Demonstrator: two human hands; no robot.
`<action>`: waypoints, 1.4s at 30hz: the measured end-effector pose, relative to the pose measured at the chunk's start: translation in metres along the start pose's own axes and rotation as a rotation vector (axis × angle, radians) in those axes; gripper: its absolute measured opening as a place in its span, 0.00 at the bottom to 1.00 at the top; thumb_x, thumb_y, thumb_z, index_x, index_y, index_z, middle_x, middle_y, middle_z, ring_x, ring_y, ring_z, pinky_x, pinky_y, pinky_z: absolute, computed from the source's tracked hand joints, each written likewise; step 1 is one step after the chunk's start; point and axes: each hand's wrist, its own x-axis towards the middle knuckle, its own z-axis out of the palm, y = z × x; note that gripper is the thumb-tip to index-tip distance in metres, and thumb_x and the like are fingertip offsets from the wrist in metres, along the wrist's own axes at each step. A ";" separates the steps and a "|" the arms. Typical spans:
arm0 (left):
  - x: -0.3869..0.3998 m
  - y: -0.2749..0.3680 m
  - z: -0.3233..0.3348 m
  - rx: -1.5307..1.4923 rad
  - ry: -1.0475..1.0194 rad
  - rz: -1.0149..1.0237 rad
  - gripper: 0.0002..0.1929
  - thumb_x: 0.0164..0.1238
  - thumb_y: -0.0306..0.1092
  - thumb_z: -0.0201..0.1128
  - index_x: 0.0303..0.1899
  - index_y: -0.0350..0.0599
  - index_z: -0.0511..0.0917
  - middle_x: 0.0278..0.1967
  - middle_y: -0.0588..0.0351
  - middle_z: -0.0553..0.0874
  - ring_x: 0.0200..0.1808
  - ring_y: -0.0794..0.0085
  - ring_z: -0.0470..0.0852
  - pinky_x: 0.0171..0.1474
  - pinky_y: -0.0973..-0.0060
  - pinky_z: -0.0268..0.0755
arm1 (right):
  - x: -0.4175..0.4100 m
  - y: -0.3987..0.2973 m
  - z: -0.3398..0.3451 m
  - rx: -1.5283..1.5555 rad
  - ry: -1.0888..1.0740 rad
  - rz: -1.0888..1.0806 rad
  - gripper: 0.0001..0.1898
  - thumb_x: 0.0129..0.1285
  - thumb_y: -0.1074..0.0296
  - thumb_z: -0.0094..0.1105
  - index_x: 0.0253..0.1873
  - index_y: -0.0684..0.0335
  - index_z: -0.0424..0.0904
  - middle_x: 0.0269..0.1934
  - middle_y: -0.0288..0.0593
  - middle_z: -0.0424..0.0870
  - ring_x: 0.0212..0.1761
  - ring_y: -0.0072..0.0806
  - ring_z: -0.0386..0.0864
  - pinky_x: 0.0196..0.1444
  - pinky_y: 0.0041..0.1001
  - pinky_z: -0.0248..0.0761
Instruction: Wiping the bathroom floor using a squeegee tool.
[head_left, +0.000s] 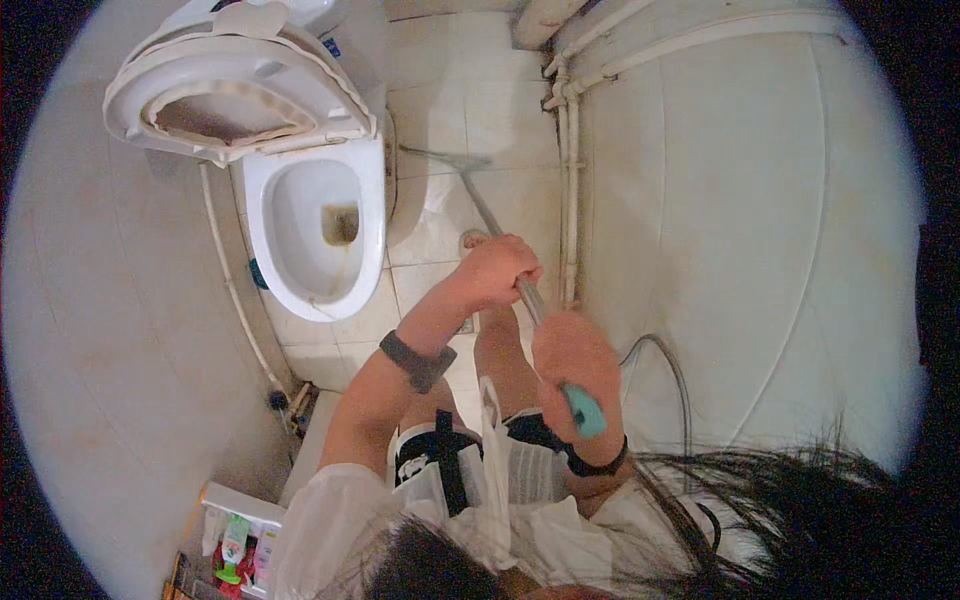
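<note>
A long-handled floor squeegee (481, 204) slants away from me, its thin head (444, 157) at the tiled floor beside the toilet. My left hand (499, 270) is wrapped around the middle of the grey pole. Closer to my body, my right hand (576, 352) grips the upper end, and the teal handle tip (585, 411) pokes out below the palm. The right hand looks slightly blurred. To the left stands a white toilet bowl (281, 281) with brownish water in it; its seat and lid (300, 79) are raised.
Cream pipes (574, 195) run down the right wall corner. A grey flexible hose (679, 375) curves beside my right arm. At lower left, a white shelf (244, 495) holds several bottles (236, 536). A thin pipe (225, 255) follows the left wall. My foot (472, 240) is on the floor tiles (427, 225).
</note>
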 end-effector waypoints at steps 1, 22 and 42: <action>-0.002 0.001 -0.006 0.012 -0.002 -0.019 0.06 0.38 0.28 0.59 0.21 0.44 0.70 0.23 0.53 0.73 0.31 0.57 0.71 0.35 0.65 0.64 | -0.005 0.004 0.001 0.064 -0.019 -0.165 0.03 0.46 0.74 0.50 0.23 0.65 0.67 0.23 0.45 0.72 0.27 0.39 0.71 0.34 0.32 0.65; -0.001 0.057 0.051 -0.002 0.226 0.004 0.06 0.32 0.37 0.56 0.16 0.49 0.71 0.19 0.55 0.72 0.27 0.62 0.71 0.29 0.68 0.60 | -0.019 0.033 -0.008 -0.112 -0.429 -0.258 0.09 0.33 0.75 0.53 0.18 0.58 0.62 0.17 0.38 0.66 0.25 0.38 0.68 0.28 0.31 0.63; -0.016 0.058 0.047 0.085 -0.127 0.136 0.07 0.27 0.35 0.59 0.12 0.43 0.74 0.14 0.47 0.75 0.20 0.56 0.76 0.22 0.65 0.67 | -0.064 0.025 0.016 -0.520 -0.188 0.020 0.06 0.38 0.76 0.56 0.21 0.60 0.68 0.21 0.42 0.73 0.25 0.40 0.73 0.28 0.29 0.67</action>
